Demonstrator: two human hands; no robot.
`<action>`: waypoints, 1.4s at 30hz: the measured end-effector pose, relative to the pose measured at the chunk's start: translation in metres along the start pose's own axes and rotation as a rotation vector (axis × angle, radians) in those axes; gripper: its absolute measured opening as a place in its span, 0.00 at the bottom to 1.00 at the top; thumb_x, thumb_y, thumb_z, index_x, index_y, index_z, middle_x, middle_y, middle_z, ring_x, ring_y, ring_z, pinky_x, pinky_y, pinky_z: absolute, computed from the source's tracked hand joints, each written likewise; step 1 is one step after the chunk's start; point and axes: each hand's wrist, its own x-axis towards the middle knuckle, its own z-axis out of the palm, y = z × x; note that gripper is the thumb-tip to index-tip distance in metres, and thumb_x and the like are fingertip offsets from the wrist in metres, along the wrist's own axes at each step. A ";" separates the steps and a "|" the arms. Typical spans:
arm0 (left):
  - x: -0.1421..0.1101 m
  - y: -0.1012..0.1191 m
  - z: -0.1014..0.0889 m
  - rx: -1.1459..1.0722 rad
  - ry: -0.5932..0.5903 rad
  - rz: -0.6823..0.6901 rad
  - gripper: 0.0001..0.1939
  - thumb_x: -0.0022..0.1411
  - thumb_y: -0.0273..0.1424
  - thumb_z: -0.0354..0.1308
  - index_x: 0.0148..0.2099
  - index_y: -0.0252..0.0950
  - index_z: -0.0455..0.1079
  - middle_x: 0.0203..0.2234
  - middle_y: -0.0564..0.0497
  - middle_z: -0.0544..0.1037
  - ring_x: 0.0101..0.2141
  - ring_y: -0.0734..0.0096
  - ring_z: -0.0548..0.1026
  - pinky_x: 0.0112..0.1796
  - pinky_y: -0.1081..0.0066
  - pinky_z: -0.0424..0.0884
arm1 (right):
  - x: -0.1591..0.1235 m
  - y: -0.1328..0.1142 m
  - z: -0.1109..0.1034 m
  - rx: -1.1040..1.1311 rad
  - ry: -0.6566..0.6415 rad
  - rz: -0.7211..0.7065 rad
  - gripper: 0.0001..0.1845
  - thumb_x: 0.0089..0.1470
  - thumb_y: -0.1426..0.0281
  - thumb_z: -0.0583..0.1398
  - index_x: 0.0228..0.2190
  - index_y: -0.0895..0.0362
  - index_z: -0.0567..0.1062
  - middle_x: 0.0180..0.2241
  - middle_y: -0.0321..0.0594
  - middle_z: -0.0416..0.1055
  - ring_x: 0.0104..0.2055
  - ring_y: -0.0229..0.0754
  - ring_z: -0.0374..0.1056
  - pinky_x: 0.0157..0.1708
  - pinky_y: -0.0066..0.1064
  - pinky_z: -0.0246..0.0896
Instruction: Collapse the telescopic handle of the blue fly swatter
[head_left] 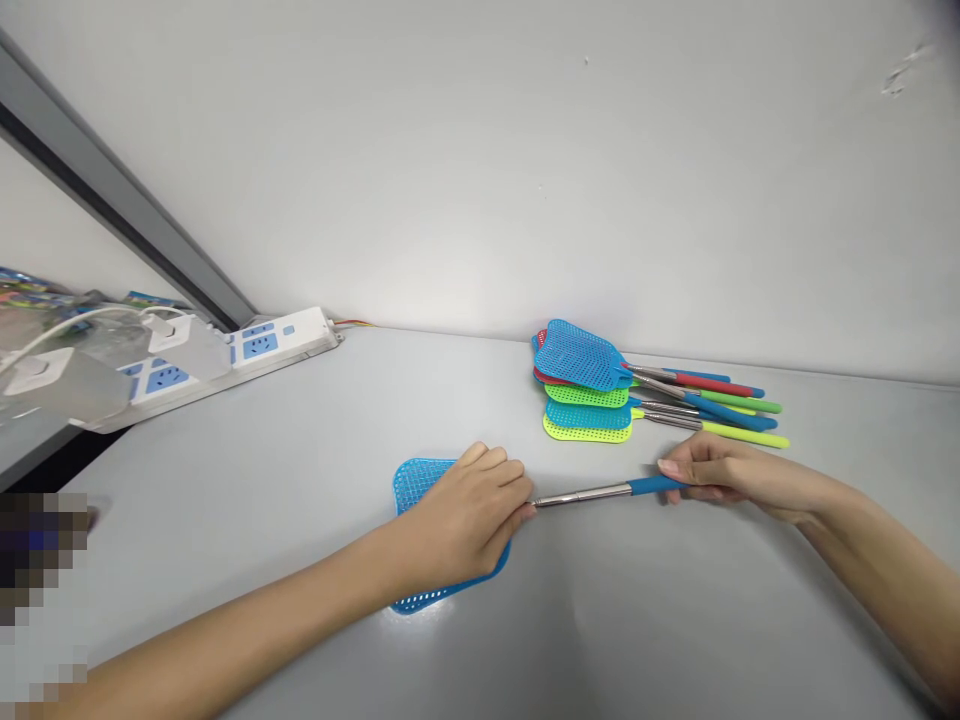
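A blue fly swatter (420, 477) with a perforated head and a metal telescopic shaft is held level just over the table, between both hands. My left hand (465, 515) is closed around the neck, where the head meets the shaft, and covers much of the head. Around the blue grip at the other end, the fingers of my right hand (709, 472) are closed. Behind my hands lies a pile of fly swatters (589, 362) in blue, red, green and yellow, heads to the left and handles to the right.
The grey table (300, 480) meets a pale wall (450, 180) at the back. On the left a white power strip (300, 335) with plugged-in adapters (187, 345) lies along the table's edge. Colourful packaged items (45, 295) are blurred beyond it.
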 end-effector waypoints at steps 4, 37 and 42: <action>0.002 0.000 0.000 0.007 -0.014 0.013 0.11 0.65 0.28 0.42 0.30 0.35 0.58 0.26 0.52 0.63 0.29 0.69 0.59 0.34 0.67 0.56 | 0.000 -0.003 0.005 0.049 -0.040 0.043 0.23 0.48 0.52 0.57 0.20 0.60 0.74 0.12 0.28 0.47 0.16 0.29 0.39 0.19 0.28 0.31; 0.001 -0.002 -0.001 -0.093 -0.009 0.019 0.10 0.65 0.28 0.43 0.30 0.35 0.57 0.26 0.53 0.63 0.29 0.70 0.59 0.34 0.68 0.56 | 0.005 -0.004 0.024 0.174 -0.135 -0.013 0.25 0.52 0.53 0.54 0.27 0.63 0.76 0.12 0.27 0.48 0.14 0.28 0.36 0.15 0.28 0.28; 0.001 -0.001 -0.001 -0.094 -0.002 0.013 0.10 0.65 0.28 0.43 0.30 0.35 0.56 0.25 0.53 0.63 0.29 0.70 0.59 0.34 0.69 0.56 | 0.005 -0.005 0.024 0.190 -0.147 -0.023 0.25 0.50 0.52 0.55 0.26 0.63 0.76 0.11 0.26 0.48 0.14 0.27 0.36 0.14 0.27 0.27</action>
